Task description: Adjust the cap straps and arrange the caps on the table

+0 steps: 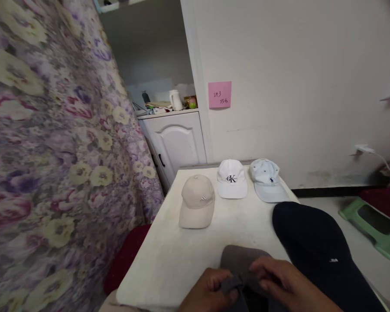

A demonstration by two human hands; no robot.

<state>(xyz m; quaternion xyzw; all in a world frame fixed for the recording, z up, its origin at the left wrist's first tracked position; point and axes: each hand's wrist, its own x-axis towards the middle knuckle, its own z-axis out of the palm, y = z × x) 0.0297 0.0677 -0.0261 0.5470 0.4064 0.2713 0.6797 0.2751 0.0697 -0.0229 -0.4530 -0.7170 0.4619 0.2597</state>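
At the near edge of the table, a dark grey cap [237, 258] is between my two hands. My left hand [211, 288] pinches the cap's strap at its left side. Closed on the cap's right side is my right hand [282, 279], thumb and fingers curled at the edge of the strap opening. The lower part of the cap runs out of view. To the right lies a navy cap [312, 234]. Farther back are a beige cap [196, 195], a white cap with black letters [231, 180] and a pale blue cap [267, 175].
The white table [162, 255] meets the wall at the back. A floral curtain [61, 151] hangs on the left, above a dark red seat [126, 255]. On the right floor stands a green stool [373, 229]. A pink note [219, 94] is stuck to the wall beside a cabinet [178, 143].
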